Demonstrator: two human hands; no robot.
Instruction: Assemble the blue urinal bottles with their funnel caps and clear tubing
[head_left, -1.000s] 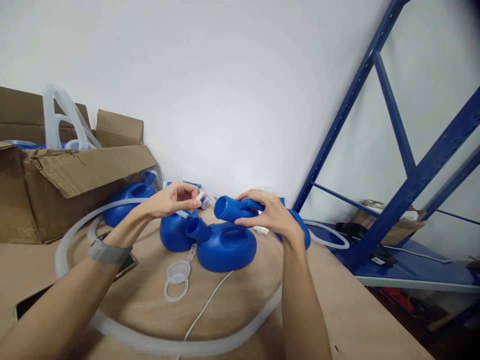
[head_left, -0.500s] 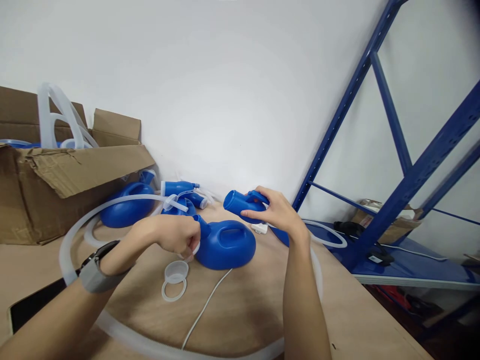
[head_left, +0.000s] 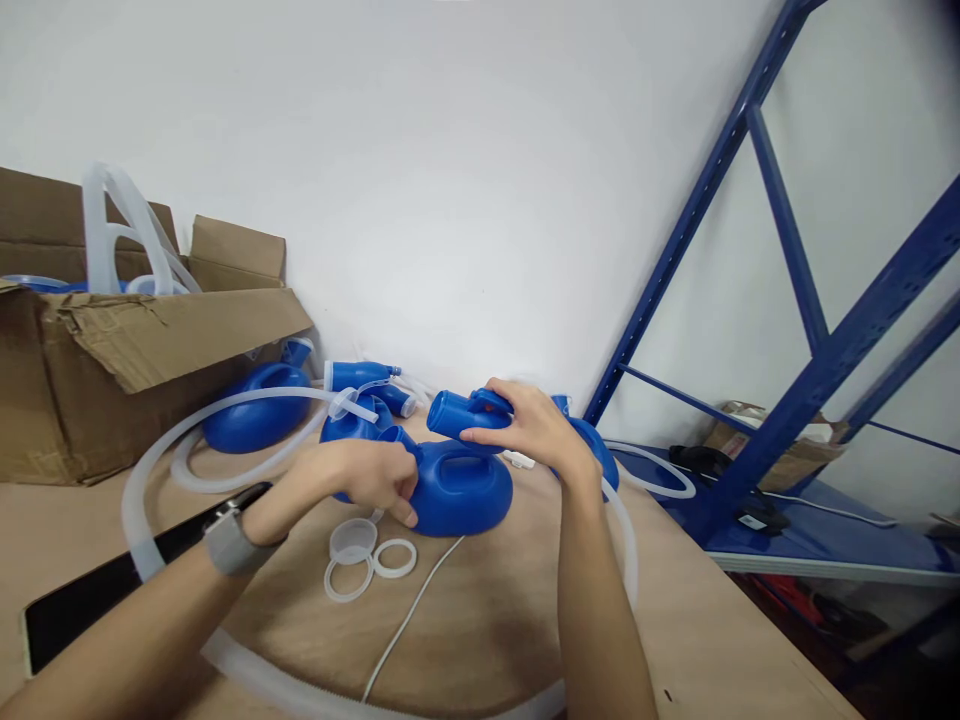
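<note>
My right hand is wrapped round a small blue handled urinal bottle, held tilted with its open mouth to the left. Below it, a larger blue urinal bottle with a moulded handle rests on the table. My left hand is closed against that larger bottle's left side, just under its neck; some fingertips are hidden. A white ring lies in front of the left hand, beside a clear plastic cap joined to a clear ring.
An open cardboard box with hoses stands at left. More blue bottles lie behind. A clear hose loops over the table, with a black flat object and white cable. Blue shelving stands at right.
My left hand has let go of the white ring, which now lies on the table, and has shifted slightly right. My right hand has moved left and slightly down with the small bottle.
</note>
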